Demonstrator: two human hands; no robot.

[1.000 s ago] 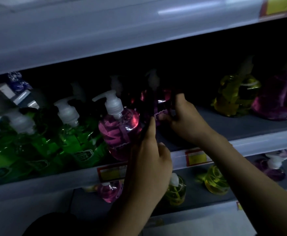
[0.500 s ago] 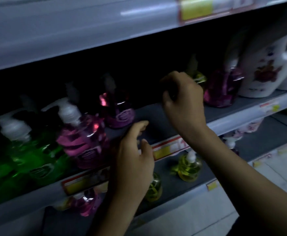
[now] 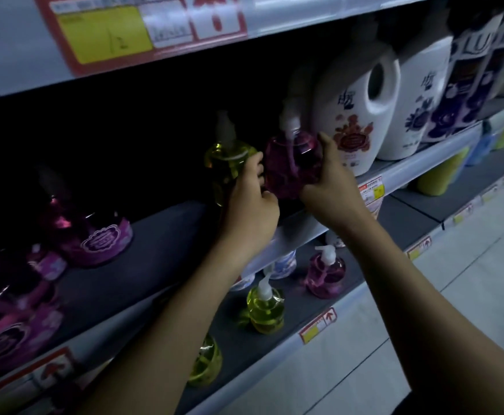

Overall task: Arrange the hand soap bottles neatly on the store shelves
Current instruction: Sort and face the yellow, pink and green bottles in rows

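Observation:
On the dark middle shelf a yellow pump soap bottle and a purple pump soap bottle stand side by side. My left hand wraps the lower right side of the yellow bottle. The purple bottle's right side is gripped by my right hand, thumb up by its shoulder. More purple soap bottles stand further left on the same shelf, and one large purple one is near the left edge.
White detergent jugs and dark refill pouches fill the shelf right of the purple bottle. The lower shelf holds a yellow bottle, a pink one and another yellow one. Price tags line the shelf edges.
The view has swung right along the shelf. Both hands left the pink and purple bottles at the left and moved right, closing on the yellow and purple bottles next to the white jugs.

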